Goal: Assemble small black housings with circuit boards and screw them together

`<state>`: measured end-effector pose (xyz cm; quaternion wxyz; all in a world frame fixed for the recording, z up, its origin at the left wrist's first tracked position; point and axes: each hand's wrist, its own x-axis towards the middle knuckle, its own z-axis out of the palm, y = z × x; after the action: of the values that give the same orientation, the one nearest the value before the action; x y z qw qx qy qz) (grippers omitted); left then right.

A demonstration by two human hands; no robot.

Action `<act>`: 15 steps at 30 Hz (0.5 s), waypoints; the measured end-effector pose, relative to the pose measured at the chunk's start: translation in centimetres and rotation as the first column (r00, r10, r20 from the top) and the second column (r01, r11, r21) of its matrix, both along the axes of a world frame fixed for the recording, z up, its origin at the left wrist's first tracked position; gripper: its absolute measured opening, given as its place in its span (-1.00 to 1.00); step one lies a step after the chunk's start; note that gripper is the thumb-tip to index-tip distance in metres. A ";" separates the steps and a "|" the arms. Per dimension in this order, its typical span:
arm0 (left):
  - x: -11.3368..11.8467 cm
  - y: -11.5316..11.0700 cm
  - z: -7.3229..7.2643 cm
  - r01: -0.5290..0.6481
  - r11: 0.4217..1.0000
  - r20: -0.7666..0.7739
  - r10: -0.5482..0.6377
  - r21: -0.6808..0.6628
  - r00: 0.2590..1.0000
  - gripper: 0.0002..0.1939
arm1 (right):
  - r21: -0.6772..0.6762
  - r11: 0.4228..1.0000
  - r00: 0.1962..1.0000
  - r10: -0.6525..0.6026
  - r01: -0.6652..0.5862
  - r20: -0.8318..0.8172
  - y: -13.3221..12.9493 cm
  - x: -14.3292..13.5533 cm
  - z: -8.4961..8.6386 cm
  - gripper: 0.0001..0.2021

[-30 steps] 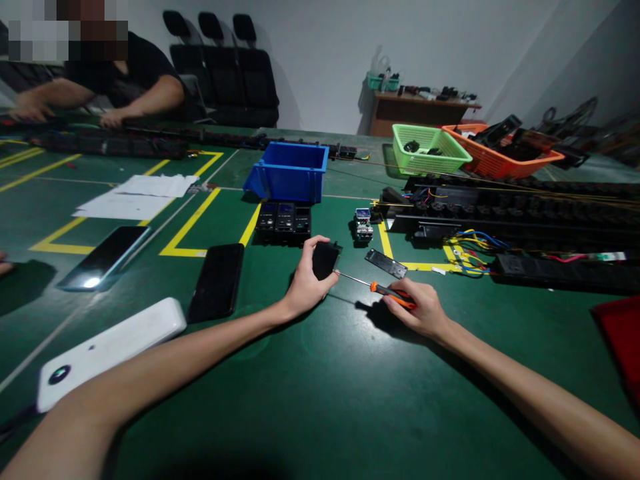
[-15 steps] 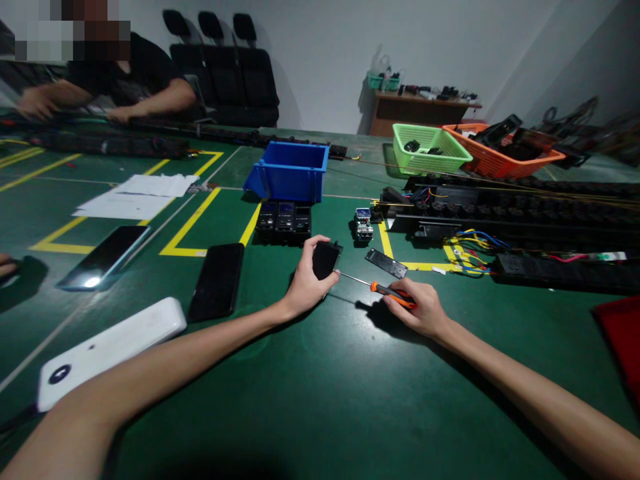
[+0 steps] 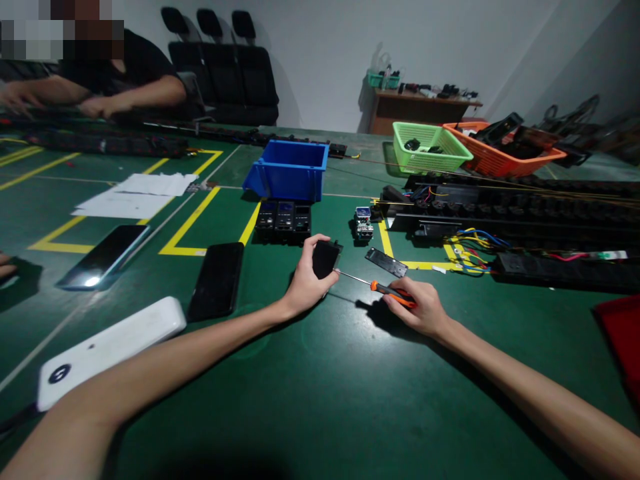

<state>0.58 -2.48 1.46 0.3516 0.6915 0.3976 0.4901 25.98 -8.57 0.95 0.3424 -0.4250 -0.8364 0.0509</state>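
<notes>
Gripping a small black plastic block (image 3: 324,261), the left hand (image 3: 304,285) holds it over the green surface (image 3: 320,400). The right hand (image 3: 424,310) grasps an orange-and-black screwdriver (image 3: 382,289), its tip at the block's edge.

The green table (image 3: 350,400) carries a black phone (image 3: 216,280) left of the left fingers (image 3: 308,249), three black modules (image 3: 283,223) and a blue bin (image 3: 293,179) beyond them, a narrow black cover (image 3: 385,262) just beyond the right fingers (image 3: 406,288), and a green basket (image 3: 431,160) well beyond.
</notes>
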 end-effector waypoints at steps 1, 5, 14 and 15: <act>0.0 0.0 0.0 0.001 1.000 0.001 -0.001 0.000 1.000 -0.41 | -0.001 1.000 1.000 0.001 -0.001 -0.002 0.0 0.0 0.0 -0.86; 0.0 0.0 0.0 0.004 1.000 0.004 -0.004 -0.006 1.000 -0.41 | 0.005 1.000 1.000 0.002 -0.002 -0.004 0.0 0.0 0.1 -0.86; 0.0 0.0 0.0 0.016 1.000 0.016 -0.016 -0.010 1.000 -0.41 | -0.012 1.000 1.000 0.006 -0.006 0.008 0.1 0.0 0.1 -0.86; 0.0 0.0 -0.1 0.019 1.000 0.017 -0.019 -0.010 1.000 -0.41 | -0.015 1.000 1.000 0.005 -0.005 0.009 0.1 0.0 0.1 -0.86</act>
<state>0.62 -2.47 1.41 0.3631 0.6891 0.3906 0.4906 25.95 -8.51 1.04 0.3355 -0.4255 -0.8386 0.0561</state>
